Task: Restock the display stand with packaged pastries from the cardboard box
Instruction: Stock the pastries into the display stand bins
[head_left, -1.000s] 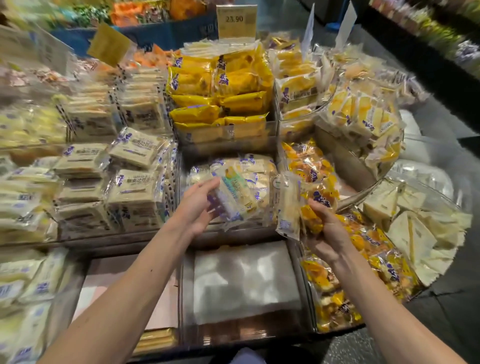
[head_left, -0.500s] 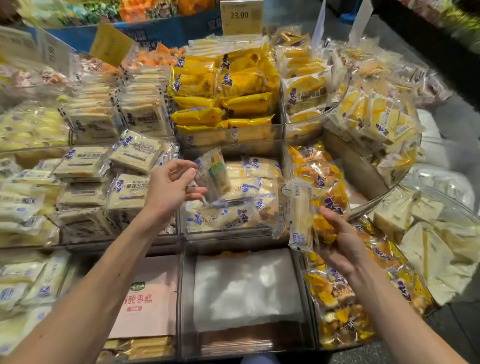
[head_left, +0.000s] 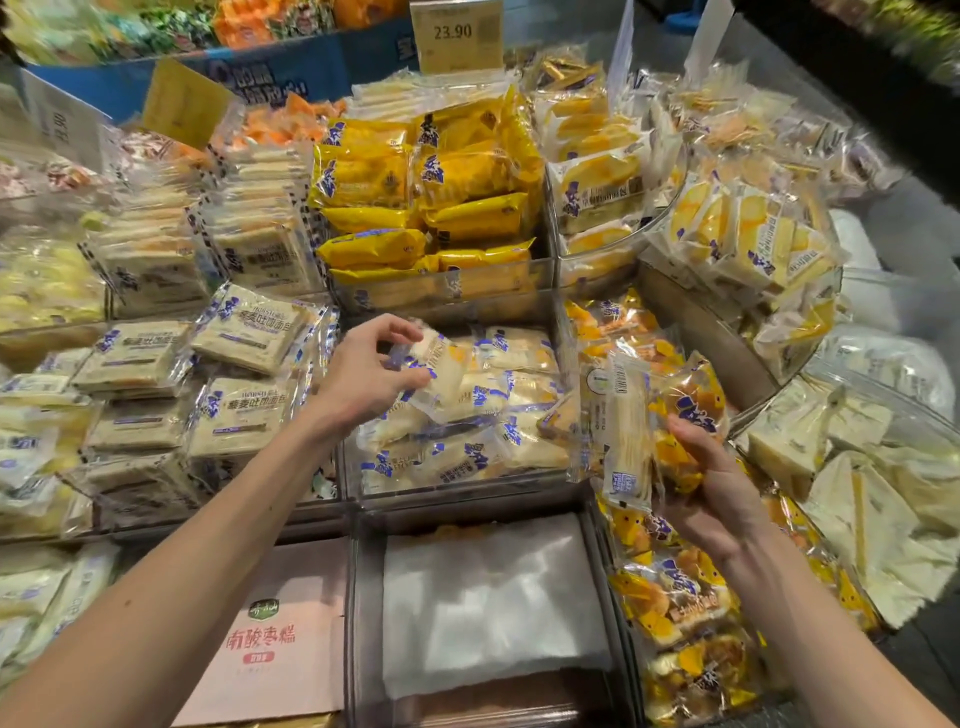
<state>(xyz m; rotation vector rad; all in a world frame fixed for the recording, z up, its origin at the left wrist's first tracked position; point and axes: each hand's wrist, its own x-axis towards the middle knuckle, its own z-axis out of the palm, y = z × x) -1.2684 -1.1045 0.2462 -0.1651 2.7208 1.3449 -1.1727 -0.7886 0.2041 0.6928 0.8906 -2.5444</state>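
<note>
Left hand: the left hand (head_left: 371, 376) reached over the middle tier, thumb and curled fingers pinching one end of a clear-wrapped white pastry packet with blue print (head_left: 441, 371).
White packet: it was tilted, lying on the pile of like packets inside the clear acrylic bin (head_left: 457, 491) at the centre of the tiered display stand (head_left: 696, 332).
Right hand: the right hand (head_left: 714, 499) was curled round two packets held on end, just right of that bin's corner.
Held packets: a pale cream packet with a barcode label (head_left: 626, 431) stood on the left, touching an orange-and-yellow printed clear packet (head_left: 688, 405).
Below the right hand: a column of orange-and-yellow pastry packets (head_left: 675, 597) ran down the stand.
Upper tier: bright yellow opaque packets (head_left: 415, 176) were stacked behind the central bin, under a beige price card reading 23.90 (head_left: 456, 32).
Left side: square pale toast packets in clear wrap (head_left: 249, 335) lay in stacks beside the left wrist.
Right side: triangular white sandwich packets (head_left: 852, 499) filled a curved clear tray.
Lower tier: a white crumpled sheet (head_left: 493, 597) lay in the compartment under the central bin.
Box: a pink cardboard box with red characters (head_left: 280, 634) sat in the next compartment to the left, between the forearms.
</note>
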